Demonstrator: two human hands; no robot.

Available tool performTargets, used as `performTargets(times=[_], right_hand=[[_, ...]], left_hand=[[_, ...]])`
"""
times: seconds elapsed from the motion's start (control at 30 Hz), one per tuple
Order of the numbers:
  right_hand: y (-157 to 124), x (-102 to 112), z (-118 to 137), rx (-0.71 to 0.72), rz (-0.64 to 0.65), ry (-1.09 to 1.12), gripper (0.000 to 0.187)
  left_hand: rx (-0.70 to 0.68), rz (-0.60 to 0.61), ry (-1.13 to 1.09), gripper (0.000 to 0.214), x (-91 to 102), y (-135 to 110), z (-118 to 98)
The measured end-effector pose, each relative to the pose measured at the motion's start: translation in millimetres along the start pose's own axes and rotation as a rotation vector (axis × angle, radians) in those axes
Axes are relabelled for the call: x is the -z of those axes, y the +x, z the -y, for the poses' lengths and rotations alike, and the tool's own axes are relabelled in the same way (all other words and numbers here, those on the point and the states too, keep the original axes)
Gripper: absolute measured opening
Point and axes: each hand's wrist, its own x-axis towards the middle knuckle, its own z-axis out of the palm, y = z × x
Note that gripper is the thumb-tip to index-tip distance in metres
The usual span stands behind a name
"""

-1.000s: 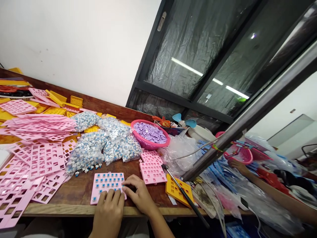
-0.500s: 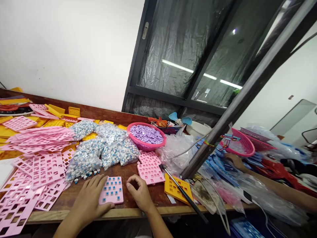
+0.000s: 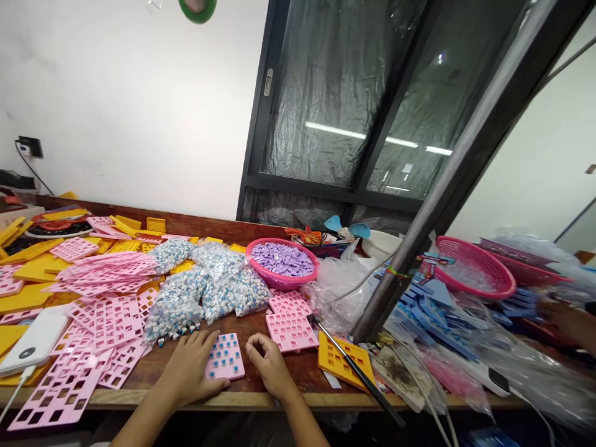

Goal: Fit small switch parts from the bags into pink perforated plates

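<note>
A small pink plate (image 3: 226, 357) studded with blue switches lies on the wooden table (image 3: 153, 363) near its front edge. My left hand (image 3: 190, 371) lies flat over the plate's left part, fingers stretched out and spread. My right hand (image 3: 268, 366) rests just right of the plate, fingers curled in, thumb and forefinger pinched; I cannot make out anything between them. Clear bags of blue-and-white switches (image 3: 205, 287) are heaped just behind the plate.
Pink frames (image 3: 107, 323) and yellow plates (image 3: 32, 267) cover the left. A white power bank (image 3: 33, 343) lies far left. Behind are a pink basket of purple pieces (image 3: 282, 262), empty pink plates (image 3: 291, 328), a yellow plate (image 3: 339, 361), a slanted metal post (image 3: 419, 248), another person's arm (image 3: 572, 323).
My left hand slid off the plate's near edge to lie flat across its left side. The view swung left and up. The other person's arm drew back to the right.
</note>
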Motion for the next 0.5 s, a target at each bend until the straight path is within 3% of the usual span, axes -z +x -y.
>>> performTargets(times=[0.13, 0.23, 0.33, 0.43, 0.5], right_hand=[[4, -1, -1, -0.016, 0.001, -0.031, 0.023], [6, -1, -2, -0.029, 0.064, -0.002, 0.025], [7, 0, -5, -0.047, 0.156, -0.029, 0.028], [10, 1, -10, -0.041, 0.232, -0.115, 0.034], [11, 1, -13, -0.038, 0.257, -0.156, 0.038]], left_hand=[[-0.025, -0.104, 0.003, 0.082, 8.2, 4, -3], [-0.024, -0.245, -0.015, 0.081, 26.8, -14, -3], [-0.028, -0.299, -0.054, 0.09, 42.6, -67, 0], [-0.081, -0.22, -0.063, 0.098, 39.1, -145, 6], [-0.119, -0.166, -0.029, 0.075, 25.0, -206, 12]])
